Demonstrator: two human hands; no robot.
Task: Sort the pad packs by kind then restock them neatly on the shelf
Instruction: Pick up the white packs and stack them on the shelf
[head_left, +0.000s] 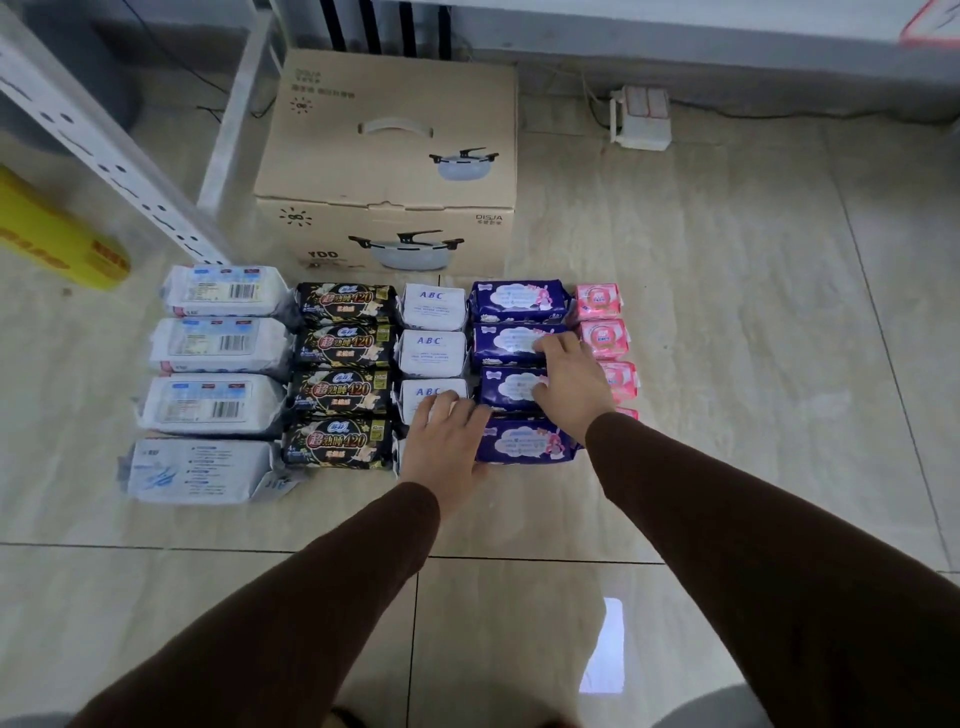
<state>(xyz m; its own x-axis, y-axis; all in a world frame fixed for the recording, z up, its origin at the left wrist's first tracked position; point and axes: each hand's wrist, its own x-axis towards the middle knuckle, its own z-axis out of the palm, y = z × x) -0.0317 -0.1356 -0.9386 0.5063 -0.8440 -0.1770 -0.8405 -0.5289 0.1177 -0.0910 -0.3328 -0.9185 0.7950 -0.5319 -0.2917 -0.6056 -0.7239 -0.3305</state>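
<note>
Your brown sleeves (727, 545) reach in from the near edge toward pad packs laid in sorted columns on the tiled floor (727, 312). Your left hand (447, 436) lies palm down, fingers loosely spread, over the nearest white ABC packs (434, 304), its fingertips touching the third one; whether it grips anything you cannot tell. Your right hand (569, 384) rests flat with fingers spread across the purple packs (517, 301), covering the right ends of the second and third, clamping nothing. Just right of that column runs a row of small pink packs (597, 301), partly hidden behind your right wrist. Left of the ABC column sit four black packs (343, 306) marked 420, and farther left four large white packs (223, 291), the nearest turned to show a different face. Beyond the columns stands a cardboard box (384, 156) printed with a pot, touching the far packs. At far left a white shelf upright (104, 140) slants down beside a yellow box (57, 234).
</note>
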